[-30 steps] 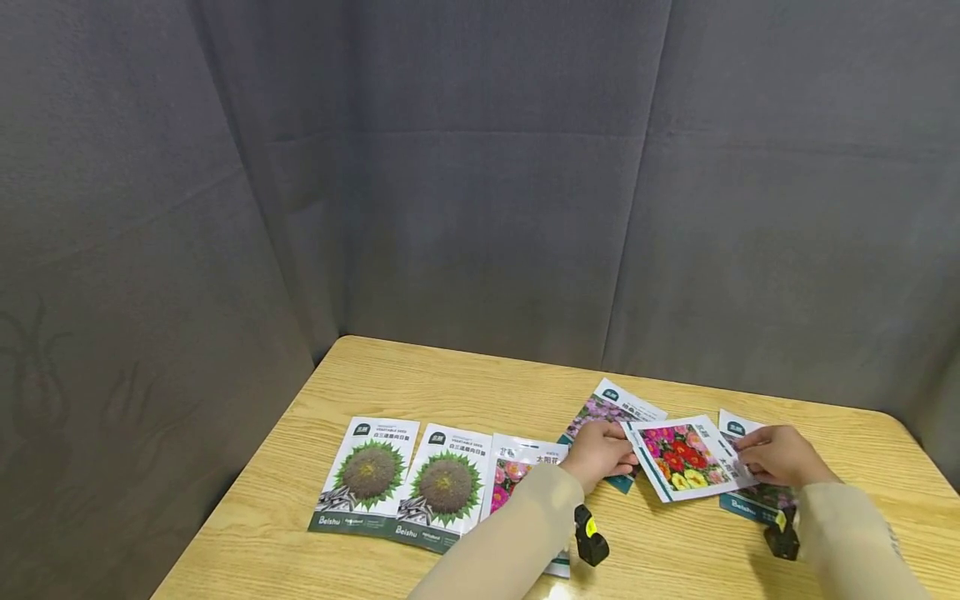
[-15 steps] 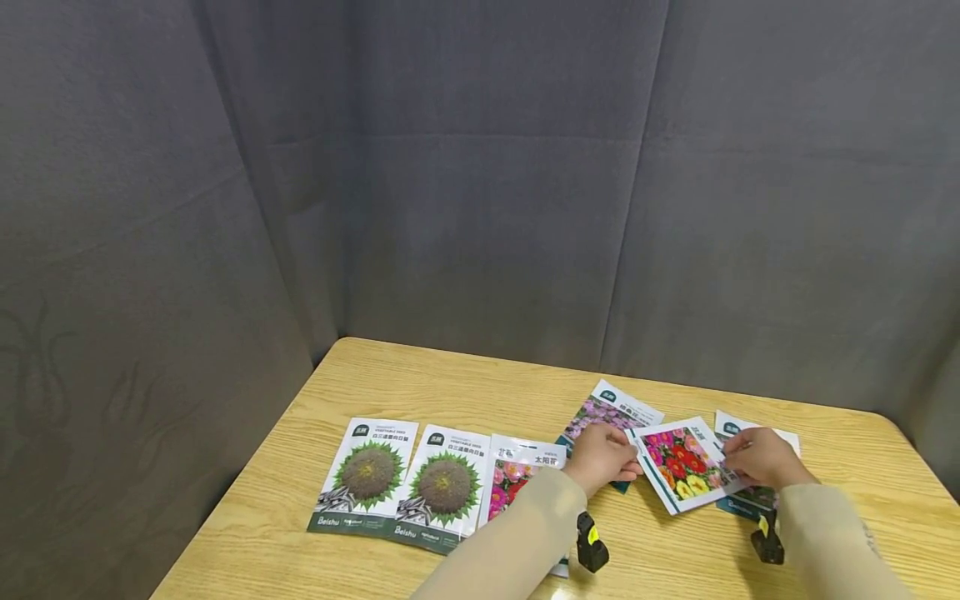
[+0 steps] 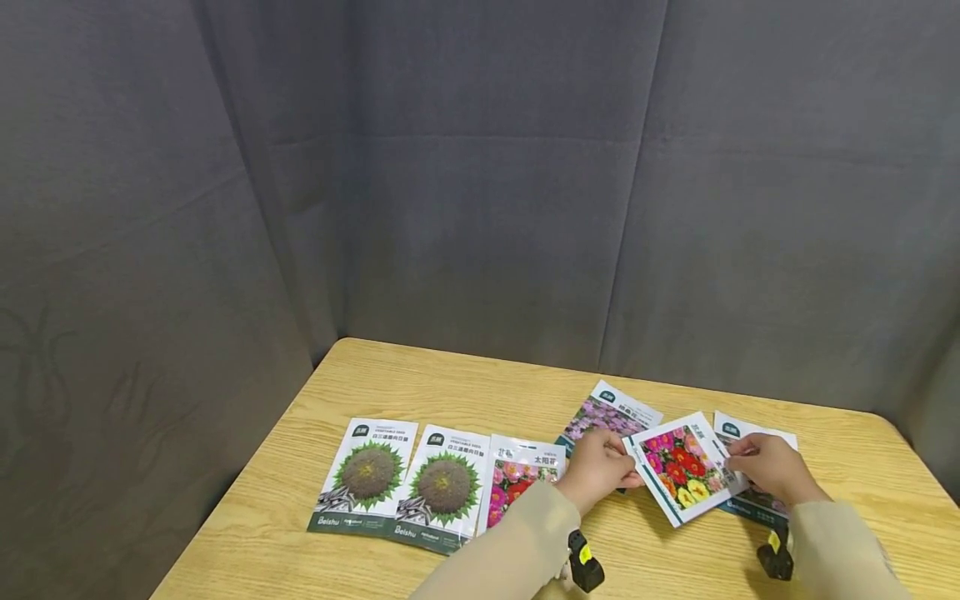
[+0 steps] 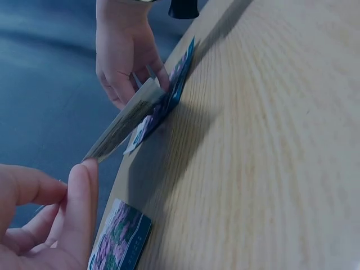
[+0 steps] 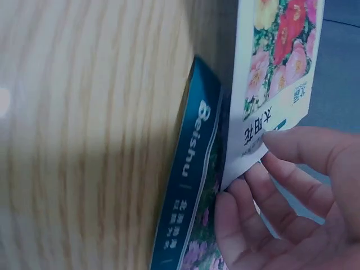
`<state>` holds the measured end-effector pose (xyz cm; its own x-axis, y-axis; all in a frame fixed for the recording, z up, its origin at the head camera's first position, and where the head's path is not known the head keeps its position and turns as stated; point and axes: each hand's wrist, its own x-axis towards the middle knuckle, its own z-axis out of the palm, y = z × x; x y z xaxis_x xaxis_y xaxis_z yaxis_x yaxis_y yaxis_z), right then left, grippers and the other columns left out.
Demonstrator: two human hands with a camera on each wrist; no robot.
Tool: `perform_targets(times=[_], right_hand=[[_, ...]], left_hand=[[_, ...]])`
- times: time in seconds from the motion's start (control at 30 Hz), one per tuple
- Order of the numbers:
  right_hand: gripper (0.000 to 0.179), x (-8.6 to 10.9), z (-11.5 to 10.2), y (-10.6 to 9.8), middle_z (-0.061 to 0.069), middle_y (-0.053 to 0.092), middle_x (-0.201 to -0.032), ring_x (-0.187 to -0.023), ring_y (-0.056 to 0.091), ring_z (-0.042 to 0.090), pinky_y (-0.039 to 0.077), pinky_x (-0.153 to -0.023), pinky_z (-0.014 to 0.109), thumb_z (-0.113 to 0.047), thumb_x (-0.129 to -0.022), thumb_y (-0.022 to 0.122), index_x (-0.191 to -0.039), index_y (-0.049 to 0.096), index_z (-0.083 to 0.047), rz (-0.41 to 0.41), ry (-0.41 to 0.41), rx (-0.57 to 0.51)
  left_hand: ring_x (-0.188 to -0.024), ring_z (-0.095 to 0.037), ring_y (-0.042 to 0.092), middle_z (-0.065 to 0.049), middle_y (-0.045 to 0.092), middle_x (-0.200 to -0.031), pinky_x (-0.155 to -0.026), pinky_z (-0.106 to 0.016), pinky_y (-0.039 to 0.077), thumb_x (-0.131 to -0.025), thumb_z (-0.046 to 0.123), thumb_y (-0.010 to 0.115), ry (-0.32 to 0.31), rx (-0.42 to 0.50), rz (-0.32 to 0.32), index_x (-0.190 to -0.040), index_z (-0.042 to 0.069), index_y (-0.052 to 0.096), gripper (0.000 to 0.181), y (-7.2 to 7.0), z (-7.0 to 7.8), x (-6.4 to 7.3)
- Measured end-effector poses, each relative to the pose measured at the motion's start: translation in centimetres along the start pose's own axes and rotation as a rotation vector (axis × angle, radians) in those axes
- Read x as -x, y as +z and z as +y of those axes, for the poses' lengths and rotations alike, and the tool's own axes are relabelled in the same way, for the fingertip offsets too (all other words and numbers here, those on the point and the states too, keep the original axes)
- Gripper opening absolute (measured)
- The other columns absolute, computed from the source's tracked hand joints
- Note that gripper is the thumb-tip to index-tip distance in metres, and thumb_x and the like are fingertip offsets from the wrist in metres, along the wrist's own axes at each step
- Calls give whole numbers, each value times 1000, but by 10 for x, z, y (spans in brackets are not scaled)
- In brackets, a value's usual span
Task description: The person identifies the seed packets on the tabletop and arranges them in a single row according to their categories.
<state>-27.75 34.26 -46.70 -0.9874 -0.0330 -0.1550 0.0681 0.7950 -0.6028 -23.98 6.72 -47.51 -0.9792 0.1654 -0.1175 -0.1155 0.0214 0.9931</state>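
Note:
Both hands hold one seed packet (image 3: 678, 468) printed with red, pink and yellow flowers, raised at a slant over the wooden table. My left hand (image 3: 597, 471) pinches its left edge; the left wrist view shows thumb and finger (image 4: 81, 191) at the packet's end. At the opposite, lettered end, my right hand (image 3: 776, 468) has its thumb on the front and fingers behind. A purple-flower seed packet (image 3: 611, 417) lies behind my left hand, partly covered. Another purple-flower packet (image 5: 183, 185) lies under my right hand, overlapped by the held one.
On the table's left part lie two sunflower seed packets (image 3: 369, 475), side by side. A third packet with pink and red flowers (image 3: 517, 487) sits to their right, partly hidden by my left sleeve (image 3: 517, 542). Grey curtains (image 3: 480, 208) hang behind and beside the table (image 3: 450, 375).
The held packet has turned slightly, its lower corner swinging toward me. My right hand has shifted a little left and nearer to me. The packets on the table stay put.

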Motion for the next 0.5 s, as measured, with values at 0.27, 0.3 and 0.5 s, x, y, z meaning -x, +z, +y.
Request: perform_targets(times=[0.27, 0.3, 0.5], right_hand=[[29, 6, -4, -5, 17, 61, -104, -84, 55, 19, 58, -69, 32, -16, -100, 59, -109, 62, 12, -37, 94, -269], [30, 6, -5, -6, 16, 61, -106, -85, 55, 18, 58, -70, 31, -16, -101, 58, -111, 61, 12, -46, 102, -291], [35, 9, -9, -6, 10, 63, -109, -87, 58, 14, 56, -73, 30, -21, -105, 55, -119, 58, 11, -103, 52, -347]], left_hand=[[-65, -21, 71, -8, 61, -75, -70, -32, 61, -91, -8, 60, -12, 103, 24, -93, 3, 54, 13, -10, -6, 15], [-64, -19, 70, -9, 60, -76, -70, -31, 61, -91, -8, 60, -16, 117, 23, -94, 3, 54, 14, -11, -7, 17], [-67, -18, 69, -10, 54, -84, -69, -28, 60, -91, -9, 60, -9, 126, -16, -116, 1, 51, 28, -21, -10, 30]])
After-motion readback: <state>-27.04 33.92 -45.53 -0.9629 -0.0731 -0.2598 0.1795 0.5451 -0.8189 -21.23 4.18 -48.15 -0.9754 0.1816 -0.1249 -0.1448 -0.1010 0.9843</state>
